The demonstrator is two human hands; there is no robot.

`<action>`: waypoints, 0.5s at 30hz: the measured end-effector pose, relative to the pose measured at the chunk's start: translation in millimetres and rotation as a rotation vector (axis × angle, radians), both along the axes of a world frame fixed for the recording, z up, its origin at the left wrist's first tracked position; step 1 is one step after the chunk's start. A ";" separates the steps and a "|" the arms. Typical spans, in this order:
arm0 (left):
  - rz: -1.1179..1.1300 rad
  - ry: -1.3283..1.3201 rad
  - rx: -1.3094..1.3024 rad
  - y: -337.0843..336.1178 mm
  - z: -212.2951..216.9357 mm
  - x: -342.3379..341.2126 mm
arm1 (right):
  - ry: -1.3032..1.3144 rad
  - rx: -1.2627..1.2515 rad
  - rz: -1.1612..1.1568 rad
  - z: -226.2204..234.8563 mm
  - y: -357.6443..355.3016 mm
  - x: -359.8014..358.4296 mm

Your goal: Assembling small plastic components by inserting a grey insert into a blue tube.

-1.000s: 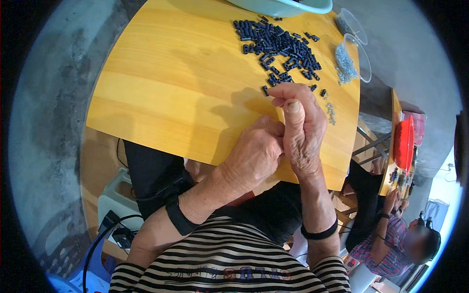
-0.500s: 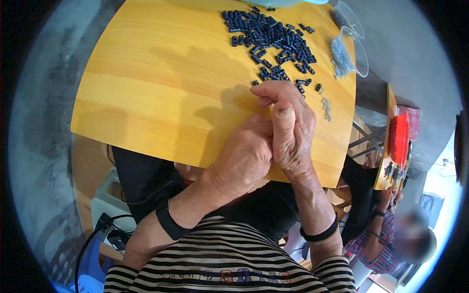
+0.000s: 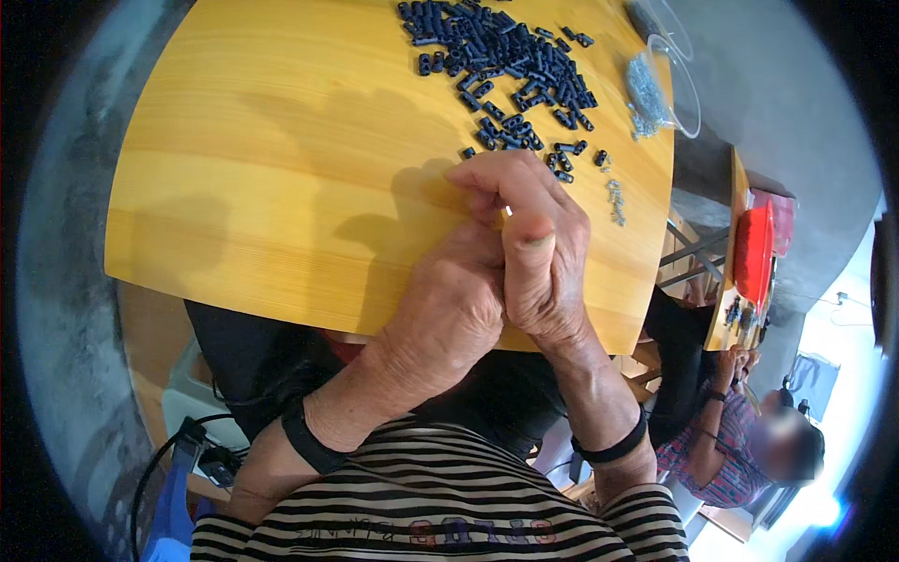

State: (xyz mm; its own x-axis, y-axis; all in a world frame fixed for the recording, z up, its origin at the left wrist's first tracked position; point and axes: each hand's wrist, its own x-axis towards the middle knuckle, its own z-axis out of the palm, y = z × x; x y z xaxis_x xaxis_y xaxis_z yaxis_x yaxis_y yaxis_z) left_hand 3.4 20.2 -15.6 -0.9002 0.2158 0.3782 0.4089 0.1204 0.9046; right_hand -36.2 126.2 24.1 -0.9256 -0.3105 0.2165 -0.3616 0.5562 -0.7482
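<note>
Since half a second before, the right hand [image 3: 548, 248] had bent its thumb more forward, so its nail showed only as a thin edge. The left hand [image 3: 451, 304] stayed curled against it, and the whole scene had slid up and left in the view. In my judgement, the same small handwork was continuing, without a finished piece set down. The short black plastic pieces with round holes [image 3: 524, 56] lay heaped on the yellow wooden tabletop [image 3: 234, 187], beyond the hands; some small silver screw-like pieces [image 3: 615, 201] lay to their right.

Both hands were pressed together with bent fingers; whether they pinched something I cannot tell, because the left fingertips were hidden. A bright spot between them was too small to name. The upper edge cut off the heap and one clear plastic tub [image 3: 667, 28].
</note>
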 end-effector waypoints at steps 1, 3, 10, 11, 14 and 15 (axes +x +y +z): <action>0.016 0.008 -0.017 -0.1 0.8 -0.1 | -0.001 -0.001 -0.003 0.1 -0.6 -0.3; 0.030 0.012 -0.034 -0.2 3.0 -1.0 | -0.008 0.000 -0.008 -2.3 0.5 -0.9; 0.062 0.011 0.049 0.4 8.7 -1.6 | 0.052 -0.057 0.011 -7.6 0.2 -1.1; 0.071 0.039 0.032 -0.1 9.5 -1.7 | 0.073 -0.064 0.018 -7.9 0.6 -0.4; 0.045 0.023 -0.035 -4.2 3.0 0.2 | 0.125 -0.070 0.027 -7.8 -0.8 0.0; 0.041 -0.012 -0.090 -5.6 1.5 2.1 | 0.122 -0.081 0.020 -8.0 -2.2 0.3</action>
